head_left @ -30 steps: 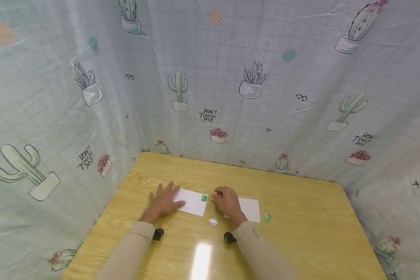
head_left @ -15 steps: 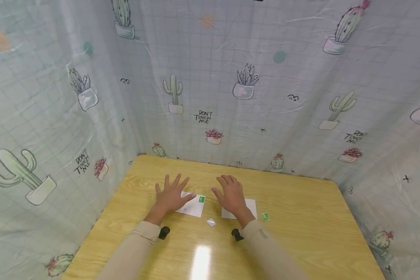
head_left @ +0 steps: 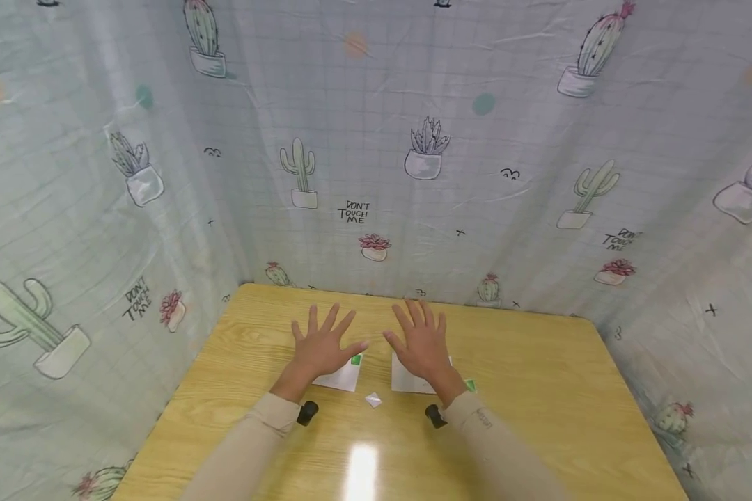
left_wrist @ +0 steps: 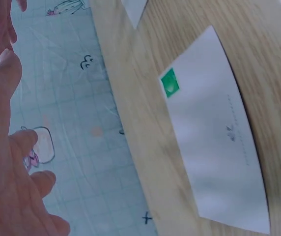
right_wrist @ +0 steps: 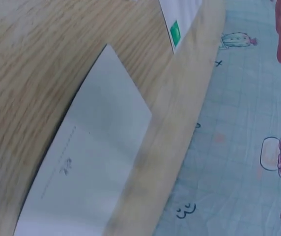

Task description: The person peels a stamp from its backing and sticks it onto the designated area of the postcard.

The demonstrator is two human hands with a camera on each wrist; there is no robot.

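Note:
My left hand (head_left: 321,351) is held over the left white envelope (left_wrist: 209,132) with fingers spread and nothing in its grasp. That envelope bears a green stamp (left_wrist: 170,82) at one corner. Above the right white envelope (right_wrist: 86,147), my right hand (head_left: 423,348) hovers likewise, fingers spread, holding nothing. No stamp shows on the visible part of the right envelope, which has small grey print. In the head view the hands cover part of both envelopes. A loose green stamp (head_left: 471,385) lies to the right of the right envelope, partly hidden by the right forearm.
A small whitish scrap of paper (head_left: 373,400) lies between the envelopes, nearer the person. The yellow wooden table (head_left: 539,417) ends at the back against a cactus-print curtain (head_left: 376,139). Dark wrist cameras sit under both sleeves.
The left hand has lifted off its envelope and shifted right. The right hand has uncurled from a bent-finger pose and spread its fingers. The head view has shifted slightly.

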